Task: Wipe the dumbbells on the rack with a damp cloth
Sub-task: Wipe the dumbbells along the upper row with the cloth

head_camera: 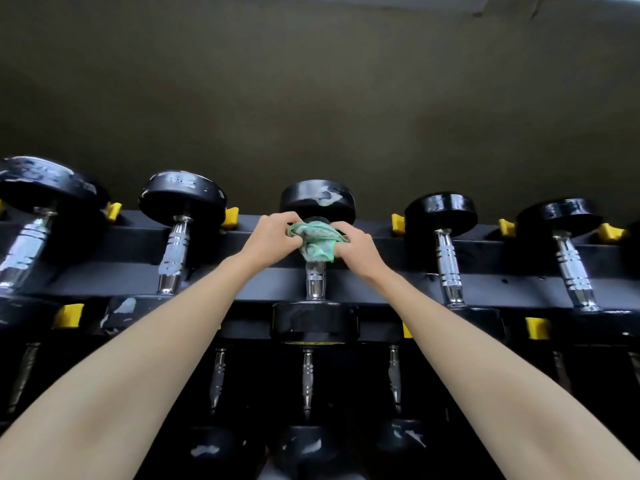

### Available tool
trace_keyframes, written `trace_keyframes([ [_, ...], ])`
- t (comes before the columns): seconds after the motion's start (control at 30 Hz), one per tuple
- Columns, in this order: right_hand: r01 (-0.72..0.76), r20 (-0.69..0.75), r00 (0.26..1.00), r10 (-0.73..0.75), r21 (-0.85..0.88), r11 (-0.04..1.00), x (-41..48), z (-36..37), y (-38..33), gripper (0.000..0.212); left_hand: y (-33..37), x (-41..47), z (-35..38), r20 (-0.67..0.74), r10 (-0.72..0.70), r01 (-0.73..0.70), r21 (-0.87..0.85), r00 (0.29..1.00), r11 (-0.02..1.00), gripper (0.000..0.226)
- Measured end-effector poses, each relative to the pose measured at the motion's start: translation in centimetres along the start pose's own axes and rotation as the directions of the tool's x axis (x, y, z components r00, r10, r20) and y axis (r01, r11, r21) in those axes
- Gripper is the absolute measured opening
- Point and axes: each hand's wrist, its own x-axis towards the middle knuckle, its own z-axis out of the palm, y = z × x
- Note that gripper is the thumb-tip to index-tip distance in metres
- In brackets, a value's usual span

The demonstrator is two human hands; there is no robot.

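**Black round-headed dumbbell with a ribbed chrome handle (316, 284), wrapped in a crumpled green fabric cloth (317, 242) on the upper tier**

The dumbbell is shown at the centre of the view, laid across the black flat-beamed rack (398, 271), with its handle running from 12 to 6 o'clock. The far head, marked by a pale chipped patch, is seen at 12 o'clock of the cloth, and the near head at 6 o'clock. A short length of bare chrome is exposed between the cloth and the near head.

The cloth is bunched around the upper part of the handle, just below the far head, and is grasped from both sides. The left hand (273, 237), at 9 o'clock of the cloth, is curled, and the cloth's edge is pinched between its thumb and fingertips. The right hand (358, 251), at 3 o'clock, is curled around the opposite side, with its fingers pressed into the fabric. The bare forearms are extended from 7 and 5 o'clock of the frame.

Four neighbouring dumbbells (175, 251) of the same kind are set parallel on this tier, two toward 9 o'clock and two toward 3 o'clock, each apart from the next. Yellow plastic saddles (398, 223) are fitted to the beams beside the heads. The lower dumbbells (307, 379) are seen at 6 o'clock, partly in shadow. The view toward 12 o'clock is filled by a dark plain wall (311, 98).
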Motion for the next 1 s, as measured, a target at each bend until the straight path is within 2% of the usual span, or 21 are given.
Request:
trace_keyframes([
  [0.07,-0.033,0.054,0.998,0.023,0.189,0.981,-0.2,-0.1,-0.1,0.053,0.1,0.0,0.0,0.031,-0.014,0.016,-0.042,0.999,0.999,0.015],
  [0.1,-0.03,0.086,0.996,0.013,0.196,0.98,-0.3,-0.2,-0.2,0.051,0.0,0.1,0.2,0.055,-0.02,0.023,-0.053,0.998,0.998,0.012],
  [0.2,-0.009,0.111,0.994,0.0,0.078,0.997,0.0,-0.1,-0.3,0.047,-0.1,0.3,0.7,0.147,-0.067,0.079,-0.076,0.987,0.994,0.008],
  [0.33,-0.021,0.043,0.999,0.017,0.093,0.995,0.5,0.2,0.2,0.039,-0.4,0.5,0.8,0.233,-0.167,0.214,-0.193,0.958,0.958,0.012],
  [0.5,-0.01,0.087,0.996,0.003,0.073,0.997,0.2,0.1,0.3,0.043,-0.8,0.1,0.6,0.337,-0.202,0.277,-0.191,0.92,0.941,0.018],
  [0.67,-0.068,0.117,0.991,0.063,0.043,0.997,-1.5,0.2,0.5,0.042,-0.2,-1.3,0.4,0.444,-0.19,0.276,-0.138,0.876,0.951,0.019],
  [0.9,-0.185,0.172,0.967,0.186,-0.026,0.982,-4.6,0.5,0.5,0.024,0.7,-4.1,0.4,0.586,-0.199,0.284,-0.054,0.785,0.957,0.031],
  [1.0,-0.196,0.185,0.96,0.211,-0.099,0.976,-5.7,0.2,-0.2,0.02,1.2,-4.9,0.1,0.606,-0.202,0.274,-0.029,0.77,0.961,0.035],
])
